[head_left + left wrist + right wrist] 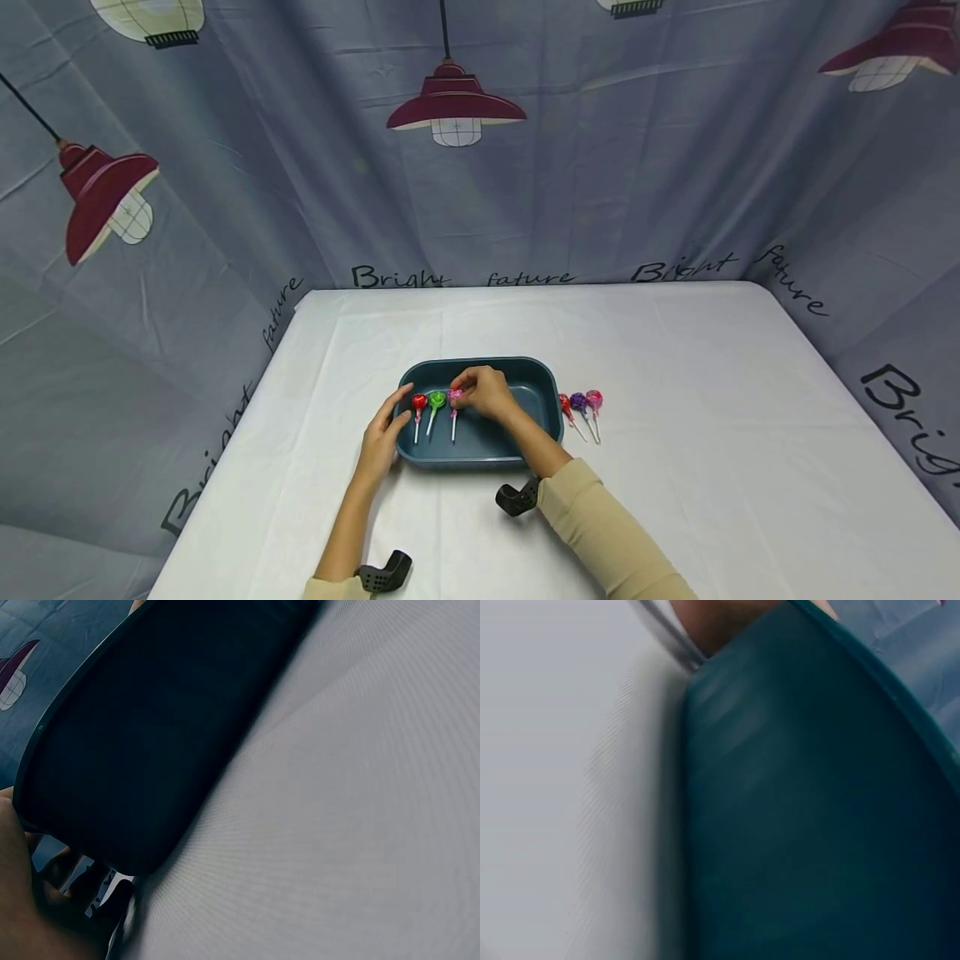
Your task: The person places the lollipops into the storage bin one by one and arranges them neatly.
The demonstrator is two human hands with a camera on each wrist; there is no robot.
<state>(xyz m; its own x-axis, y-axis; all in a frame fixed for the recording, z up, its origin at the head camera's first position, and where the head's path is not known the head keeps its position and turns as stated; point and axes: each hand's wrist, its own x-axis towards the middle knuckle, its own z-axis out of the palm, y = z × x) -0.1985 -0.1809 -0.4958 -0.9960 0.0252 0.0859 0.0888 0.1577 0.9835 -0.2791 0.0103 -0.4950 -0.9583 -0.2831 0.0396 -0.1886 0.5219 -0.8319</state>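
Note:
A dark teal rectangular tray (480,462) lies on the white cloth. My left hand (380,435) holds its left end, thumb at the rim and fingers along the outside; in the left wrist view that hand (16,892) is at the tray's corner. Over the tray, my right hand (489,394) pinches a pink lollipop (453,414) near its wrapped head, stick pointing toward me. Left of it in the tray lie a green lollipop (437,400) and a red lollipop (418,402), side by side. The right wrist view shows mostly the tray's outer wall (802,795).
Just outside the tray's right end, a red lollipop (565,402), a purple lollipop (578,402) and another pink lollipop (594,399) lie on the white tablecloth (712,433). A grey curtain (570,192) printed with lamps hangs behind the table.

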